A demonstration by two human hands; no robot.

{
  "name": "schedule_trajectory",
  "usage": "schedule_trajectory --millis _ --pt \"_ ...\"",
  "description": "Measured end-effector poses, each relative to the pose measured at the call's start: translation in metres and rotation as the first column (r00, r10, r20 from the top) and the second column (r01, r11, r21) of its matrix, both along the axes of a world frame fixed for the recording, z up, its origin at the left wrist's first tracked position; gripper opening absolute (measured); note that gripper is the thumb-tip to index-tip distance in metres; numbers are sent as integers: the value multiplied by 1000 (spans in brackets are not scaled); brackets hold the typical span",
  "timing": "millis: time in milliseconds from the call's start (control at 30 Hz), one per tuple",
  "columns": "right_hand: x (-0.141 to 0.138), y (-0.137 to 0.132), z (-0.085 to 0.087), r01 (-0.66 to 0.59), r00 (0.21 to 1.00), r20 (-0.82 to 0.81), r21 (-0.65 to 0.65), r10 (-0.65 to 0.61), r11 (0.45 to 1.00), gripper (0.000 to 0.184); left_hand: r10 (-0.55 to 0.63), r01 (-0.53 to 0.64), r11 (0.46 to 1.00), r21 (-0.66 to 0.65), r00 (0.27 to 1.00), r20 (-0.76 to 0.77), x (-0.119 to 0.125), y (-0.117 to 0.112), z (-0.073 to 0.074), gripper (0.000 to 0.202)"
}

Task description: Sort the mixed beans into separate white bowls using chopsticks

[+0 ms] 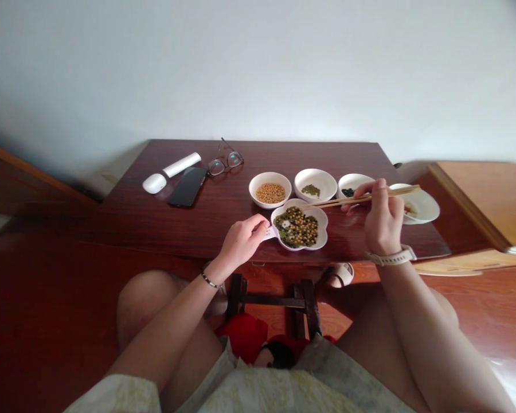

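My left hand (243,238) grips the short handle of a white scalloped dish (325,232) near the table's front edge. Mixed beans (298,229), yellow, green and dark, fill this dish. In my right hand (382,215) is a pair of chopsticks (335,202), their tips at the dish's far rim; I cannot make out a bean between them. Behind the dish stand a white bowl of yellow beans (270,193) and a white bowl (316,175) with a few green beans. A bowl with dark beans (348,192) is partly covered by my right hand.
Farther right, a white bowl (427,206) holds a little reddish content. On the table's left lie a black phone (188,186), eyeglasses (226,164), a white long case (182,164) and a white rounded object (154,183). A wooden cabinet (490,189) stands at the right, the wall behind.
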State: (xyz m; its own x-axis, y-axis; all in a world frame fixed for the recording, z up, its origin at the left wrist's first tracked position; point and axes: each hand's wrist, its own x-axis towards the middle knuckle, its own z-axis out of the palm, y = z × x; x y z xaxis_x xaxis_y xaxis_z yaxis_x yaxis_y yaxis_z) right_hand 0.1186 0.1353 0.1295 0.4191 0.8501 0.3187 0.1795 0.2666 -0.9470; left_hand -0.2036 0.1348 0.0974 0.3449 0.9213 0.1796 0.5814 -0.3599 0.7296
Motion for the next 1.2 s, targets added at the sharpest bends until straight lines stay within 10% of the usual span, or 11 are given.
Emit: schedule_trajectory --millis 233,567,900,1200 --pt "-6 -9 5 -143 942 299 -47 151 989 53 4 -4 1000 16 1000 8 1 0 0 33" --pt "-23 -21 16 -371 903 198 -89 381 925 55 11 -12 1000 13 1000 22 0 -1 0 32" --pt "4 -25 24 -21 949 315 4 19 1000 53 6 -6 1000 25 1000 13 -1 0 -1 33" --pt "3 -18 18 -65 962 256 -102 89 993 57 10 -10 1000 13 1000 20 0 -1 0 32"
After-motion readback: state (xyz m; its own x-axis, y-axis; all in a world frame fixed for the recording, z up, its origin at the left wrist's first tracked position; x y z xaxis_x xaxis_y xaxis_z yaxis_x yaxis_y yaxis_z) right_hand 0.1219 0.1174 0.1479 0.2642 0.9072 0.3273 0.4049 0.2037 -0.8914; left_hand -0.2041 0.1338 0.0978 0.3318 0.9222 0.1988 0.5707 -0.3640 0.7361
